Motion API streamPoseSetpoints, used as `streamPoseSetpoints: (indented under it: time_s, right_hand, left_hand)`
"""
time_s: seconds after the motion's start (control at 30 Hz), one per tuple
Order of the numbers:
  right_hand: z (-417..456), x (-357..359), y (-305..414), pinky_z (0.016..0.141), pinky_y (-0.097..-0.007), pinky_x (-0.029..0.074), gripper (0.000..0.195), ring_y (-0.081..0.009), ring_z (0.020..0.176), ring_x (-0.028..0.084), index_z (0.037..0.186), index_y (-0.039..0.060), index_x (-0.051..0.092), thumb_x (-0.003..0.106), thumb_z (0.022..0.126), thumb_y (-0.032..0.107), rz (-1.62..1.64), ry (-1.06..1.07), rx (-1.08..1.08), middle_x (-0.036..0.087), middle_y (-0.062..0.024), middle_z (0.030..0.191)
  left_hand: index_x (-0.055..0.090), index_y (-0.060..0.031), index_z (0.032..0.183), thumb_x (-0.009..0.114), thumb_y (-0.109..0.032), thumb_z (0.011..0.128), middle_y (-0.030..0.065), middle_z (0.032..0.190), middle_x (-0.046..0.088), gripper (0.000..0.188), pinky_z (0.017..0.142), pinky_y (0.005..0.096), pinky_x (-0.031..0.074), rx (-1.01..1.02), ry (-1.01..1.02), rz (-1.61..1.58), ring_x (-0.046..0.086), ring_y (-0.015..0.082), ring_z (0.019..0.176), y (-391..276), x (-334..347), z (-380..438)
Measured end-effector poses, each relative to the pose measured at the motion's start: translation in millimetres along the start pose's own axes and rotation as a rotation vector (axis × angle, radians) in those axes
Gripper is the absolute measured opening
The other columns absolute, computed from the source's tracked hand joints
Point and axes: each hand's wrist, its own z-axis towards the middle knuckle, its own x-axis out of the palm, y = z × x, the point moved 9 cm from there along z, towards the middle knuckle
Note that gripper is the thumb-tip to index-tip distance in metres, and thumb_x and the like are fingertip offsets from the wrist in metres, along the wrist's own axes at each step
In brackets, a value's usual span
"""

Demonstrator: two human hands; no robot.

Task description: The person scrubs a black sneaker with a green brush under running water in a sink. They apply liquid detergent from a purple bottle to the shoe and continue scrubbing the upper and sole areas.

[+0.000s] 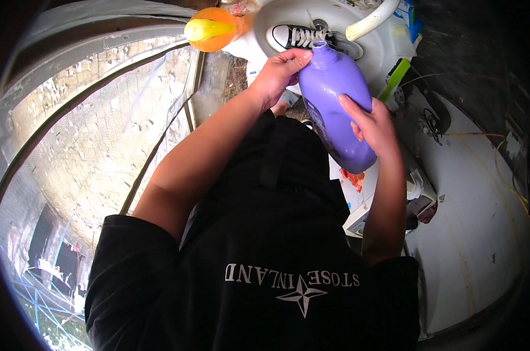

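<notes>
A purple plastic bottle [333, 96] with an uncapped threaded neck is held up in front of me, its mouth pointing away from my body. My left hand [282, 72] grips it beside the neck, though the fingers behind are partly hidden. Around the body of the bottle, lower down, my right hand [370, 120] is wrapped with the thumb on top. Just beyond the mouth, a black-and-white canvas sneaker [298, 36] with white laces lies in a white washbasin [265, 22]. The bottle hides part of the shoe and of the basin.
A white pipe [372, 19] reaches over the basin's right side. A green-handled brush [394, 79] rests at its right edge. An orange container with a yellow top [210, 30] stands at the left. Window mesh [89, 136] lines my left side; a white panel [471, 210] lies right.
</notes>
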Motion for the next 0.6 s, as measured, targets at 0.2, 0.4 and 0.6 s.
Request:
streamPoseSetpoints:
  time_s: [0.2,0.4,0.6]
  right_hand:
    - [-42.9,-25.5,-12.9,0.051,-0.0227,0.036,0.024,-0.0037,0.055,0.049,0.089,0.0045,0.069,0.080,0.094,0.025,0.166,0.009,-0.101,0.059,0.0033,0.067]
    - [-81.9,-42.1,-37.7,0.077,-0.0276,0.051,0.032,-0.0110,0.084,0.064,0.113,-0.0023,0.069,0.079,0.089,0.015,0.307,-0.001,-0.185,0.072,-0.0063,0.097]
    - [-98.6,-37.1,-51.1,0.097,-0.0335,0.052,0.047,-0.0145,0.104,0.067,0.125,-0.0021,0.066,0.085,0.083,0.008,0.324,-0.006,-0.275,0.073,-0.0084,0.113]
  left_hand:
    - [0.057,-0.0079,0.140,0.056,-0.003,0.103,0.0056,0.125,0.061,0.037,0.084,0.0284,0.051,-0.086,0.356,-0.152,0.058,0.0121,0.095,-5.7,13.3,-22.8]
    - [0.045,-0.0074,0.142,0.052,-0.013,0.110,0.0107,0.132,0.062,0.033,0.090,0.0296,0.052,-0.040,0.210,0.232,0.060,0.0136,0.098,-13.7,12.8,-43.6]
    - [0.048,-0.0046,0.144,0.051,-0.022,0.113,0.0110,0.137,0.065,0.035,0.093,0.0288,0.049,0.223,0.351,0.528,0.060,0.0133,0.111,-56.5,79.7,-74.5]
